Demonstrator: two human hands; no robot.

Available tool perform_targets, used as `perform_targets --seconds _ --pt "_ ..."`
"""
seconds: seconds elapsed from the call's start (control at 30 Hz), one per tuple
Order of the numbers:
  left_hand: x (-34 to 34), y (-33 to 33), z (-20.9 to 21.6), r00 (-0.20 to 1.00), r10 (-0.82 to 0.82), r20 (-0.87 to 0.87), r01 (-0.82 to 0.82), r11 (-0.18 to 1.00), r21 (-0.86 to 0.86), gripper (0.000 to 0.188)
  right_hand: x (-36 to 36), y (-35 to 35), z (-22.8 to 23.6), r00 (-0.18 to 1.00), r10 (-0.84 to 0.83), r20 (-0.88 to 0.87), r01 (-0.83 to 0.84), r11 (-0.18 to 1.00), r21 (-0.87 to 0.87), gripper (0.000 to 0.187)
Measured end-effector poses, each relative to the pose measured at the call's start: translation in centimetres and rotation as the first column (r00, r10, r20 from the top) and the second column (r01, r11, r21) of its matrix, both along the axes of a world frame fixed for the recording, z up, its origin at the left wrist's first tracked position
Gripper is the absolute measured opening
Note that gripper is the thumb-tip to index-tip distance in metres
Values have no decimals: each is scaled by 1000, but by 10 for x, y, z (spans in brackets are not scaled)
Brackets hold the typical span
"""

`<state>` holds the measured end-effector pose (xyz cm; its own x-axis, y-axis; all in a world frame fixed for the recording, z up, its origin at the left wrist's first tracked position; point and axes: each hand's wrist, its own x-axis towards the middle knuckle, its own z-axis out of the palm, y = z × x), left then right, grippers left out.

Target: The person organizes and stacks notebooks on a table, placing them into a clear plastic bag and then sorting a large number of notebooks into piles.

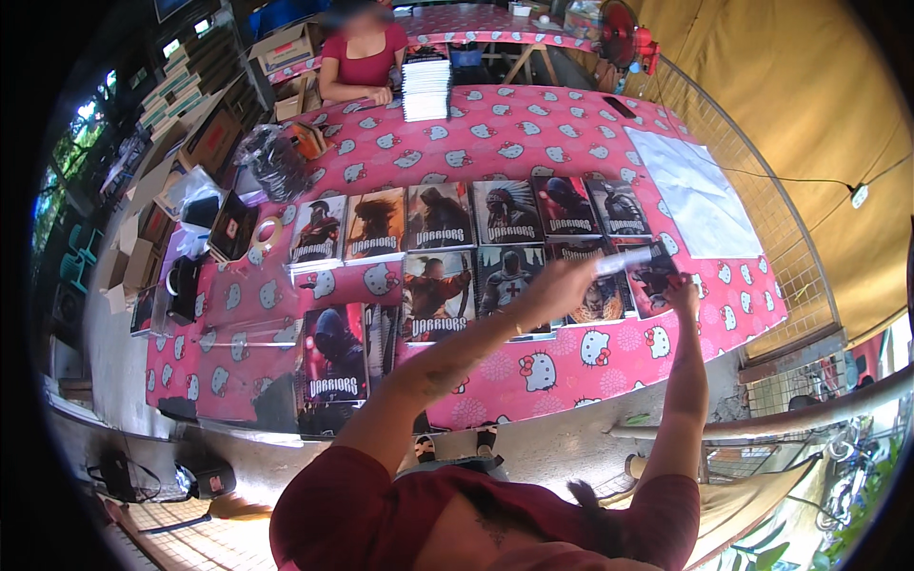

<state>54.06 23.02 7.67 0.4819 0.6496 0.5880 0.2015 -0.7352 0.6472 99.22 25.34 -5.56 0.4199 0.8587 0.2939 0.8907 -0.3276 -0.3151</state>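
Several notebooks with illustrated warrior covers lie in rows on the pink table. My left hand is closed on a notebook seen nearly edge-on, a pale narrow strip slightly blurred, tilted above the near row. Just right of it, my right hand has its fingers bent at the edge of a red and dark notebook. Below my left hand, a notebook with a golden design is partly covered. Beside it lie a knight-cover notebook and an archer-cover notebook.
A hooded-figure notebook tops a pile at the near left. Tape, a black plastic bundle and cardboard boxes stand left. Across the table a person sits by a notebook stack. White sheet lies right.
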Motion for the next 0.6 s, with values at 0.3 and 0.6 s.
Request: perform_targets --seconds 0.3,0.6 --pt "-347 -148 127 737 628 250 -623 775 -107 28 -363 -103 159 -16 611 -791 -285 756 590 79" --pt "-441 -267 -41 758 405 -510 -439 896 59 44 -622 -192 15 414 830 -375 -846 502 178 67"
